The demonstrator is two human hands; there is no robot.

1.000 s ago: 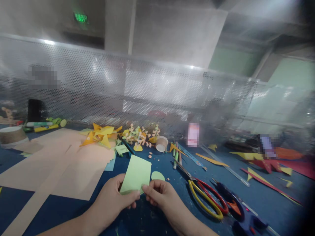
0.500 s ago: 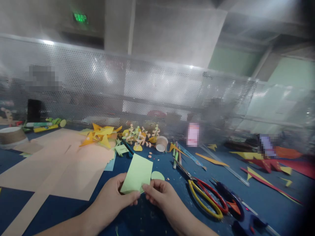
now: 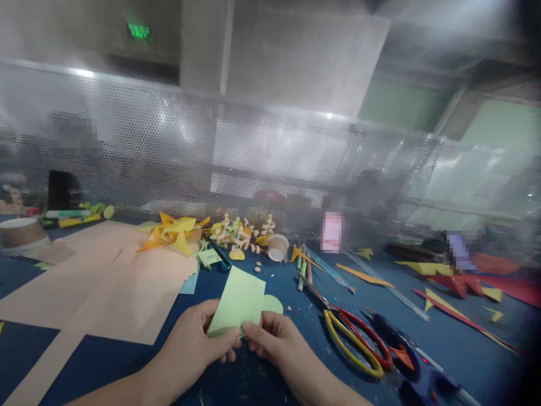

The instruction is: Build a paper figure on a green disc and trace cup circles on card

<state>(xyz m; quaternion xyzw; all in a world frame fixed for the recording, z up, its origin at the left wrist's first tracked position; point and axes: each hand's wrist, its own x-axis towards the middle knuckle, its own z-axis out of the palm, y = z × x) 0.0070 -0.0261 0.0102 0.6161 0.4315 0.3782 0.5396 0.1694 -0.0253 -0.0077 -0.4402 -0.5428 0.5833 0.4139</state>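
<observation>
In the lower middle of my head view, over the blue surface (image 3: pixel 253 383), I see the light green paper (image 3: pixel 239 299), tilted between the two hands. The grip of the left hand (image 3: pixel 203 335) is closed around its lower left side, the thumb lying along the bottom edge. The grip of the right hand (image 3: pixel 274 334) is a small pinch near the lower right corner, with the paper caught in it. Neither grip leaves much gap.

From my distant place, I judge this piece very light, so its weight asks almost nothing. It looks flat and rather stiff, like thin card, but I think a hard press would leave a crease. Whether it is one layer or folded, I cannot tell. Its face looks matt, therefore I expect little slipping. In my opinion, the edges and corners are the best places to hold, with soft pressure.

Beyond it, a light green round piece (image 3: pixel 274 304) shows partly, near the right hand. The scissors (image 3: pixel 333 307) lie farther to the right.
</observation>
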